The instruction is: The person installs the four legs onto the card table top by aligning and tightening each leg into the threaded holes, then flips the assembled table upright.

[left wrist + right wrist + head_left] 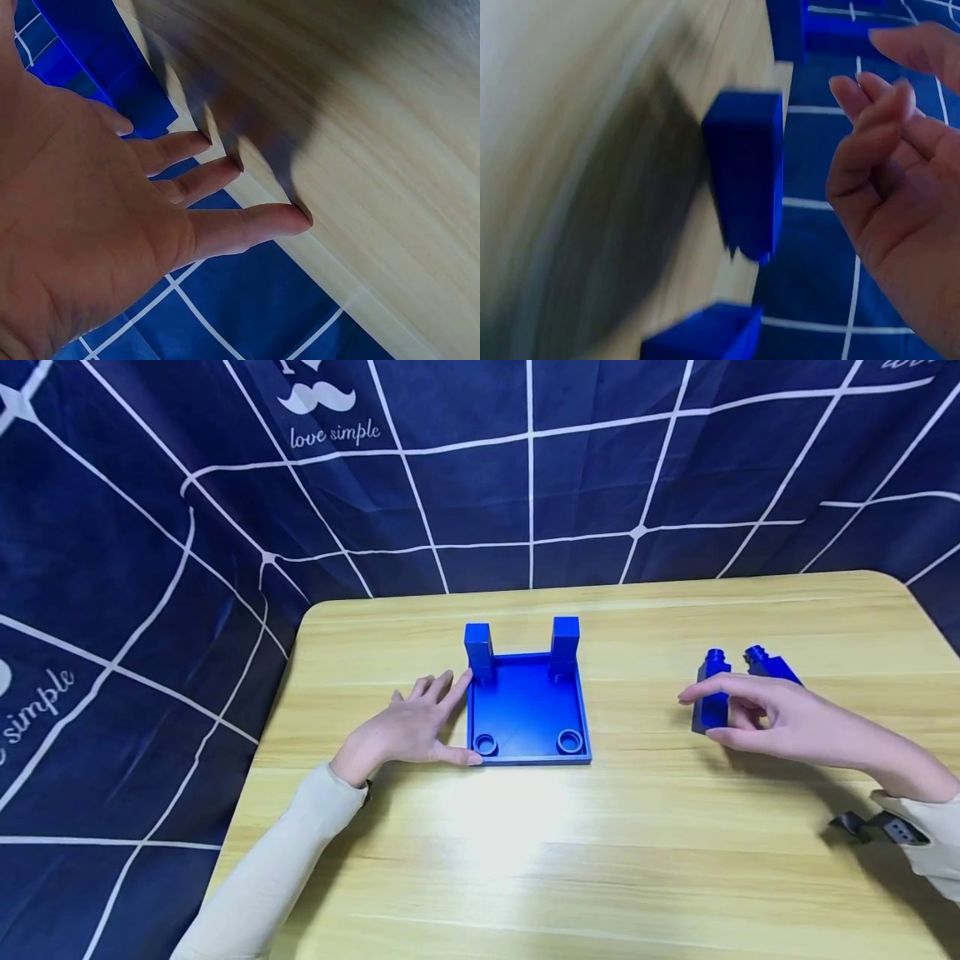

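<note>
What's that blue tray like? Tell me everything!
The blue tray looks like smooth, shiny plastic: squarish, with a low rim. Two blocky posts stand upright at its far corners; two round sockets sit in its near corners. It lies flat on the wooden table, and the left hand touches its left side.

Head view high, facing forward-down; wrist views close beside the fingers (pixel 251 226), tabletop (pixel 540 893) common to all

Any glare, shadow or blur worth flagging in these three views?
Head view: glare washes out the tabletop just in front of the blue tray; left wrist view: dim overall, with the left grip meeting dark finger-shaped shadows; right wrist view: wood grain smeared, a broad soft-edged shadow lying across it, and the nearer blue block slightly soft.
</note>
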A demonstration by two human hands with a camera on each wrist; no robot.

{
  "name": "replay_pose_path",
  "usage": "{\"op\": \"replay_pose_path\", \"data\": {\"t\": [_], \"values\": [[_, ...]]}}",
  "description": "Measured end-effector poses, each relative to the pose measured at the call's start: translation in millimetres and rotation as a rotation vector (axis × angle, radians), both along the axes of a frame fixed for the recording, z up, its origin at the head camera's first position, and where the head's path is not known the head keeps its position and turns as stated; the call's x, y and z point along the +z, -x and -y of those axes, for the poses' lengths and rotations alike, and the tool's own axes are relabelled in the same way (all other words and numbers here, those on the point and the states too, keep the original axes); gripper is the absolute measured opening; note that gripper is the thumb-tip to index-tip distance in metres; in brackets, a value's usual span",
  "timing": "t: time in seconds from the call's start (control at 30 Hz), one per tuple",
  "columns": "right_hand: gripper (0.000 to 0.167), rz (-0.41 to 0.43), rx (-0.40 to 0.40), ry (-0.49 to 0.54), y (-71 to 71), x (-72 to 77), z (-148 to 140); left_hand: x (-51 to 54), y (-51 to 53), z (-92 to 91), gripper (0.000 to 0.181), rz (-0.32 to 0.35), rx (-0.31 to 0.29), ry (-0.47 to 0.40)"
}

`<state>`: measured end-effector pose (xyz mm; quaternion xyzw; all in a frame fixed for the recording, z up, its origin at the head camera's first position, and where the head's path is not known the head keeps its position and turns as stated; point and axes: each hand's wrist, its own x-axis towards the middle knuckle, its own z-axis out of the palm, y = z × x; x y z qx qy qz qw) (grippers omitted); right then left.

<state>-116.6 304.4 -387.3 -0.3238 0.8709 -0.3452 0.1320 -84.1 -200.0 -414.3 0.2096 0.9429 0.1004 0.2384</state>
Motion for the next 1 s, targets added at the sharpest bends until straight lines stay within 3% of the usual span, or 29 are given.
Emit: {"op": "replay_pose_path", "data": {"t": [0.33,0.6,0.87,1.0], "values": [[0.070,-0.112,0.047,-0.077,11.9,-16.7,-19,1.9,-1.4,-1.4,0.131,0.002,0.010,0.003],[0.070,-0.136,-0.005,-0.129,17.6,-28.9,-17,-1.7,-1.9,-0.6,0.131,-0.001,0.012,-0.004],[0.068,-0.358,0.001,-0.218,24.5,-34.0,-13,-0.8,-2.5,-1.3,0.130,-0.009,0.006,-0.011],[0.058,-0.388,-0.004,-0.214,28.9,-32.1,-13,-2.5,-1.7,-0.7,0.130,-0.012,0.007,-0.015]]}}
